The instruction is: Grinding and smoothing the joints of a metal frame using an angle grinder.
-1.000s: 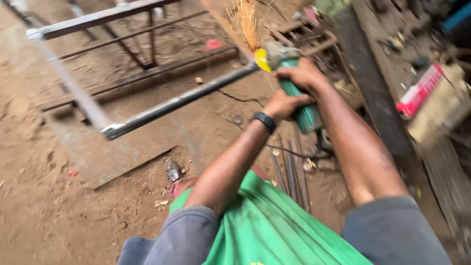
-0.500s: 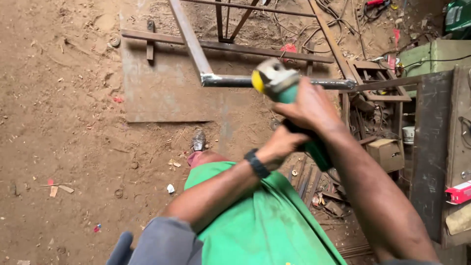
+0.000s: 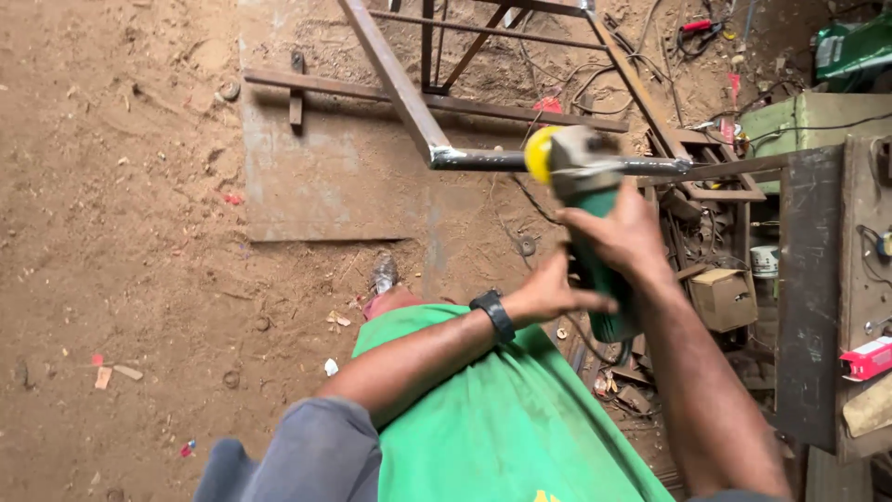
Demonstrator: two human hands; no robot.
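On your far left there is only packed dirt floor (image 3: 121, 232) strewn with small scraps. Next comes a flat steel plate (image 3: 325, 186) lying on the ground, with a rusty bar (image 3: 353, 90) across its top edge. Above it stands the welded metal frame (image 3: 395, 84), whose square tube (image 3: 483, 160) runs rightward from a bright, ground corner. Your left hand (image 3: 548, 293), a black watch (image 3: 493, 314) on its wrist, is half curled beside the rear of the green angle grinder (image 3: 595, 232); whether it actually clasps the body you cannot tell. The grinder's yellow-edged head sits right at the tube. Your right hand (image 3: 618, 237) is wrapped firmly around the grinder's body. Further right stands a cluttered workbench (image 3: 808, 297).
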